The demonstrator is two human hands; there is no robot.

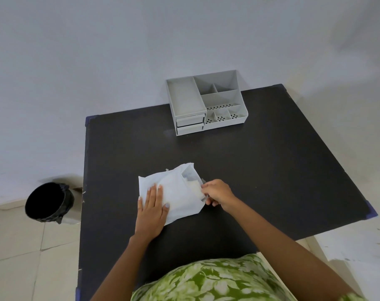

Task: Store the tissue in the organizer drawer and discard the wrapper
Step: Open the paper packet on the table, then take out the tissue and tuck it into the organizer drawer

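Observation:
A white wrapper (177,192) lies on the black table (271,166) near its middle, its open end facing right. My left hand (151,210) presses flat on the wrapper's left part. My right hand (217,192) pinches the folded white tissue (195,189) at the wrapper's open mouth; the tissue is mostly inside. The grey organizer (206,101) stands at the table's far edge, with two shut drawers (190,123) stacked at its front left.
A bin lined with a black bag (46,202) stands on the tiled floor left of the table. A pale wall rises behind the table. The organizer's top compartments look bare.

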